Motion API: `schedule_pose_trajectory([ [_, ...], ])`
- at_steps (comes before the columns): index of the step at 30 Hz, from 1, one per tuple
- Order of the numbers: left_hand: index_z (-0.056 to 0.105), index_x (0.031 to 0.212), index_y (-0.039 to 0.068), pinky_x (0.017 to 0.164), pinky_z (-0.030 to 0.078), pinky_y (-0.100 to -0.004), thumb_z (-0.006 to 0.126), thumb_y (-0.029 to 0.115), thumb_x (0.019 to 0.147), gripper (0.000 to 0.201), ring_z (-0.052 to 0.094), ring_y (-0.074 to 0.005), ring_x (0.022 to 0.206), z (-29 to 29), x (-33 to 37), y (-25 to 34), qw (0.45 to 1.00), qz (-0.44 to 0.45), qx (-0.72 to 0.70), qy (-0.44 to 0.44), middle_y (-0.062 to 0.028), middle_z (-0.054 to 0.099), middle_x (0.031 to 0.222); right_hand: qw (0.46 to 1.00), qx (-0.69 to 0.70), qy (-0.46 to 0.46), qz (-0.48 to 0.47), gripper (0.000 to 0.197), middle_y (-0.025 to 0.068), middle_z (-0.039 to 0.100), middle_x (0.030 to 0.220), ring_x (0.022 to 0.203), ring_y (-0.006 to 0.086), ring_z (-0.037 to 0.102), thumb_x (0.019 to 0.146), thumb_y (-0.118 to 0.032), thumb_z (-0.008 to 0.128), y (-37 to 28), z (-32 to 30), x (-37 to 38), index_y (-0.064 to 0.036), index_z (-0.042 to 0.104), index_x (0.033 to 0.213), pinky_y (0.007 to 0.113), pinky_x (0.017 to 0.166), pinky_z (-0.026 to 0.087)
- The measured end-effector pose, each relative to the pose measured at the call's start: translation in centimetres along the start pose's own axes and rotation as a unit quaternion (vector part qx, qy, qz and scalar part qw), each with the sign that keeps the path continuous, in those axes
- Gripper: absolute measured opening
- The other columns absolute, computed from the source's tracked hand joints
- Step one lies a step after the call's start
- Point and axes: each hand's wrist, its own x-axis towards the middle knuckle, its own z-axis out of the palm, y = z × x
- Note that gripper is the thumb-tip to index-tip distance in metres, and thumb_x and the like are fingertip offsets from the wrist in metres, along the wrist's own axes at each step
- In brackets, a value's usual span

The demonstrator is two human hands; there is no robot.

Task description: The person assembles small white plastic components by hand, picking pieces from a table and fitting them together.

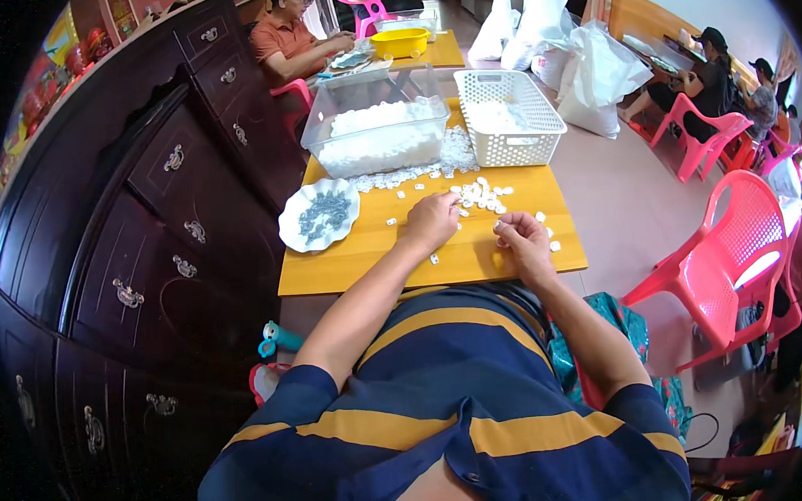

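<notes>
My left hand (432,222) is over the yellow wooden table, its fingers curled together at the edge of a heap of small white plastic pieces (481,194). Whatever is between those fingertips is hidden. To the right of the heap, my right hand (524,240) pinches a small white plastic piece (498,226) between thumb and finger. A scalloped white dish (288,225) with many small grey parts (325,215) stands at the table's left edge. Loose white pieces lie scattered around both hands.
Behind the heap stand a clear plastic bin (379,152) full of white pieces and a white perforated basket (515,149). Dark drawers (159,218) line the left side. Pink chairs (723,252) are on the right. White sacks (592,82) and other seated people are farther off.
</notes>
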Motion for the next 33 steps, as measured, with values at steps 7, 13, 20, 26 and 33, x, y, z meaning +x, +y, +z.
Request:
schedule_pose_trajectory([
  [7,0.069,0.099,0.006,0.075,0.054,-0.045,0.062,0.019,0.088,0.018,0.068,-0.0347,0.083,0.0,-0.7,0.4,0.998,0.0,-0.045,0.039,-0.0151,0.071,0.092,0.999,-0.025,-0.009,-0.018,0.014,0.0013,0.065,0.084,0.069,0.0092,0.059,0.091,-0.008,0.069,0.2,-0.5,0.3,-0.0032,0.062,0.102,0.023,0.065,0.049],
  [13,0.069,0.096,0.006,0.074,0.053,-0.0444,0.064,0.02,0.087,0.017,0.068,-0.0338,0.083,0.1,-0.5,0.4,0.999,0.014,0.003,0.045,-0.0146,0.07,0.088,1.0,-0.017,-0.011,-0.014,0.014,-0.0002,0.063,0.083,0.069,0.0082,0.058,0.09,-0.008,0.07,0.2,-0.3,0.2,-0.0026,0.063,0.101,0.023,0.064,0.048],
  [20,0.067,0.092,0.007,0.074,0.053,-0.0443,0.064,0.019,0.087,0.013,0.067,-0.0329,0.083,0.0,-0.8,0.7,0.999,0.007,-0.006,0.035,-0.0131,0.069,0.088,1.0,-0.011,-0.013,-0.02,0.014,-0.0009,0.063,0.081,0.066,0.0079,0.057,0.09,-0.008,0.07,0.3,-0.3,0.2,-0.0031,0.063,0.101,0.022,0.061,0.048],
  [26,0.062,0.091,0.006,0.073,0.053,-0.0438,0.064,0.016,0.087,0.011,0.066,-0.0325,0.081,0.1,-1.2,0.7,0.997,0.014,-0.027,0.067,-0.0119,0.068,0.086,1.0,-0.014,-0.003,-0.015,0.014,-0.0012,0.063,0.078,0.064,0.0072,0.056,0.09,-0.008,0.07,-0.1,0.1,-0.1,-0.0032,0.063,0.101,0.022,0.058,0.046],
  [33,0.063,0.099,0.003,0.066,0.052,-0.0347,0.063,0.011,0.09,0.011,0.066,-0.0236,0.073,-0.1,-1.1,0.6,0.977,0.045,-0.157,0.138,-0.012,0.068,0.085,0.999,-0.034,-0.02,-0.009,0.012,0.0005,0.065,0.085,0.069,0.0081,0.059,0.092,-0.007,0.068,0.2,-0.4,0.1,-0.0028,0.063,0.102,0.022,0.066,0.049],
])
